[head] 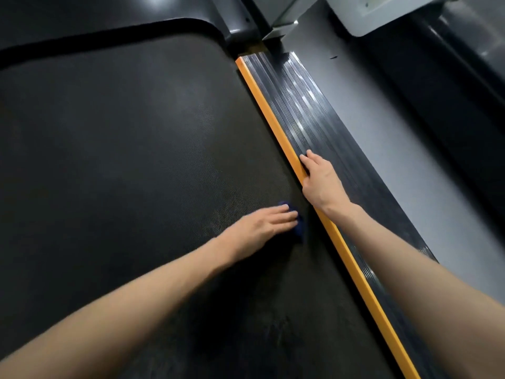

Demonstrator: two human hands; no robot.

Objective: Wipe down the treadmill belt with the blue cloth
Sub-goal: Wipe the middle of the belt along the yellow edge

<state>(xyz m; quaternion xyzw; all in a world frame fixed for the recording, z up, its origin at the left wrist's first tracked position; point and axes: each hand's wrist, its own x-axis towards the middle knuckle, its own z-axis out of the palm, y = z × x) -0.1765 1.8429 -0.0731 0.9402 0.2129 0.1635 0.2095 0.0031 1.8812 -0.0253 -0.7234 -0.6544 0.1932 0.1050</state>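
Note:
The black textured treadmill belt point(123, 138) fills the left and middle of the head view. My left hand point(259, 228) lies flat on the belt near its right edge, pressing down on a dark blue cloth point(381, 229); only the cloth's edge shows past my fingertips. My right hand point(318, 181) rests on the orange strip point(276, 127) that borders the belt, fingers curled over its inner edge and holding nothing loose.
A ribbed dark side rail point(314, 119) runs beside the orange strip, with grey floor point(382, 132) to its right. The treadmill's front cover point(82, 20) and a grey upright base point(355, 12) stand at the top. Another dark machine point(464, 91) lies at the far right.

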